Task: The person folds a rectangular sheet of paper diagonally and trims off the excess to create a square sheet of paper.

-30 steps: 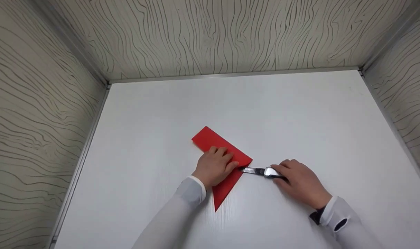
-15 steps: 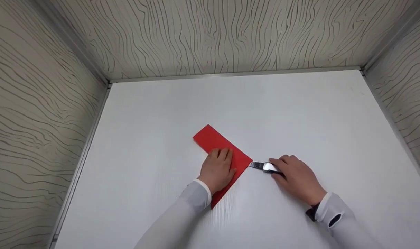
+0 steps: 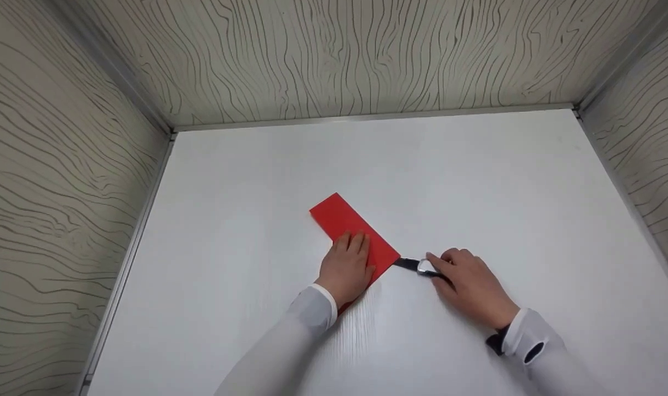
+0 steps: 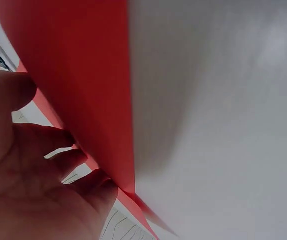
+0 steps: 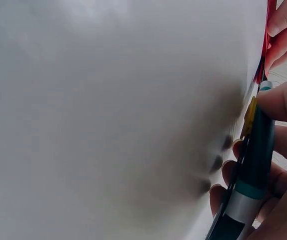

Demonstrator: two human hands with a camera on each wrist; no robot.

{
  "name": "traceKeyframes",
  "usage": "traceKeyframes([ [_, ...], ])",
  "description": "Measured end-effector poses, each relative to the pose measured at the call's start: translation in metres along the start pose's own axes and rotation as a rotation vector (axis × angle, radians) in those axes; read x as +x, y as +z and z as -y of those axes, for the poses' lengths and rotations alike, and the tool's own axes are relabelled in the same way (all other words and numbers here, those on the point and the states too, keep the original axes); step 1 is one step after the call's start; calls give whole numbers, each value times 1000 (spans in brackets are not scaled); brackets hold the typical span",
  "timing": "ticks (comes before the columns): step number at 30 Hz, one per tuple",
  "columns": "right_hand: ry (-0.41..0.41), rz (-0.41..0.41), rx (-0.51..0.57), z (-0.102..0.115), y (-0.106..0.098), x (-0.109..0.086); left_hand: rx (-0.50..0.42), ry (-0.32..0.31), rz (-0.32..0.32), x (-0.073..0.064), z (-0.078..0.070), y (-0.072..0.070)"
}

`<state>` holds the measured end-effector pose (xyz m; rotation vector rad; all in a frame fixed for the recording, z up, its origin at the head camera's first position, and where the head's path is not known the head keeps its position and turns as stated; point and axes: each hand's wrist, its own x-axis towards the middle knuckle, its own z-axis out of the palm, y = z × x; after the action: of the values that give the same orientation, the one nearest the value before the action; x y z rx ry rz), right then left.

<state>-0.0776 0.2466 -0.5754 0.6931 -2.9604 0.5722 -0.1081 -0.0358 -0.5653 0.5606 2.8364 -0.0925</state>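
Note:
A folded piece of red paper [image 3: 351, 220] lies slantwise at the middle of the white table. My left hand [image 3: 344, 269] presses it down from above, fingers extended over the sheet; in the left wrist view those fingers [image 4: 88, 185] lie along the paper, and one flap stands up from the table. At the right, my right hand [image 3: 474, 283] grips a utility knife [image 3: 426, 268]. The knife's dark blade [image 3: 405, 264] meets the paper at its right corner, where the tip is hidden. In the right wrist view the knife's dark green handle [image 5: 257, 160] has a yellow part along its side.
The white tabletop [image 3: 246, 181] spreads around both hands. Wood-grain-patterned panels [image 3: 334, 60] enclose it at the back and both sides, with a metal strip [image 3: 290, 122] along the back edge.
The knife blade has moved from the paper's notched edge up to its right corner. The paper has turned clockwise, and its lower tip now shows less. My left hand has shifted slightly right.

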Motion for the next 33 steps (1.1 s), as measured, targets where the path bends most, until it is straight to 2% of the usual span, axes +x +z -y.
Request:
traceKeyframes([
  [18,48,-21,42,0,-1,3,-14,8,33,-1,2,0],
  [25,46,-52,51,1,-2,3,-3,11,16,0,3,3],
  [33,128,-32,72,-6,-6,1,-5,8,18,-1,3,0],
])
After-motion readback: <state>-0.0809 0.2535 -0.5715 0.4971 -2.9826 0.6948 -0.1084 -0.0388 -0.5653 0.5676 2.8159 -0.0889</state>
